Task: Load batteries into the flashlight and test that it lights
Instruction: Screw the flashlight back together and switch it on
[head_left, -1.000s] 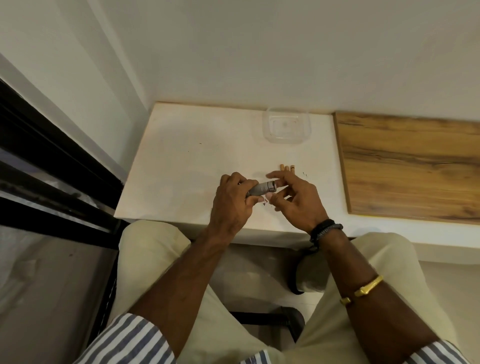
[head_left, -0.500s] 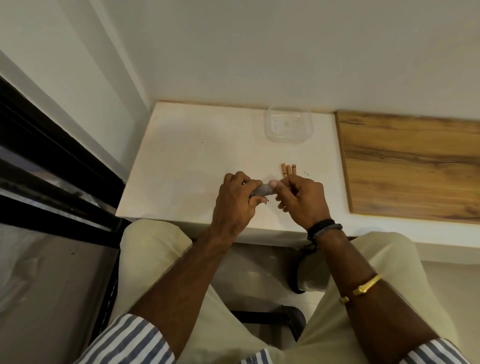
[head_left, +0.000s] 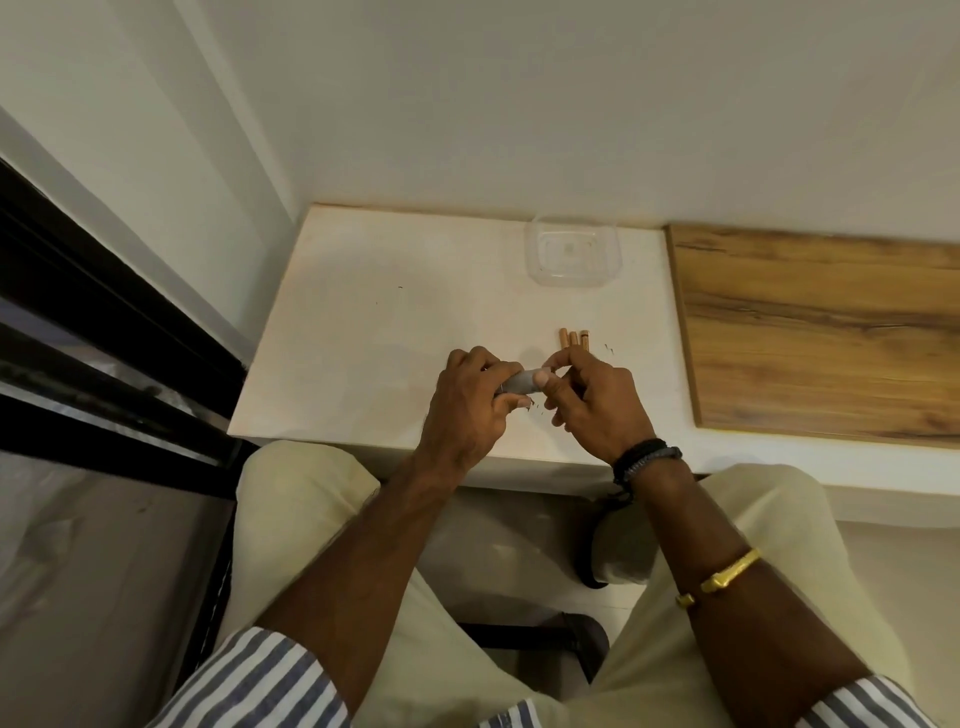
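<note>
White counter, one, set into a corner between two plain pale walls; black window frame along its left side.

Wooden board, one, brown grain, lying flat against the counter's right edge.

Container, one, clear plastic, square with rounded corners, at the back edge of the counter, right of its middle.

Batteries, three, copper-orange, slim, lying side by side and touching, right of the counter's middle, just behind the right hand's fingers. Any lettering is too small to read.

Flashlight, one, small, grey, held level over the counter near its front edge, between both hands; only a short middle section shows. No brand mark can be made out.

Left hand, one: fingers curled over the flashlight's left part, thumb beneath it.

Right hand, one: thumb and forefinger pinch the flashlight's right end; remaining fingers are bent and loose.

Wristbands, dark, stacked on the right wrist; exact count unclear.

Gold bangle, one, further up the right forearm.

Sleeves, two, blue-and-white striped, rolled.
</note>
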